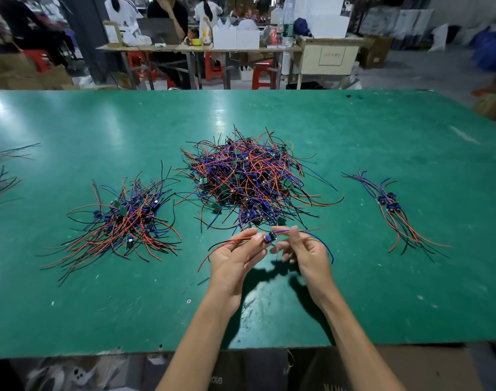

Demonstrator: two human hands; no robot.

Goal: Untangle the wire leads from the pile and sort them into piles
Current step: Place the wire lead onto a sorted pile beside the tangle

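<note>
A big tangled pile (249, 179) of red, blue and black wire leads with small green boards lies mid-table. Just in front of it I hold one wire lead (269, 237) above the table, its small module between my hands. My left hand (232, 258) pinches its red and black wires on the left side. My right hand (303, 249) pinches the red and blue wires on the right side. A sorted pile (122, 224) lies to the left and a smaller, neater bundle (393, 210) to the right.
The green table (354, 292) runs wide, with its front edge close to me. More leads (1, 182) lie at the far left edge. Behind the table are benches, red stools, boxes and seated people.
</note>
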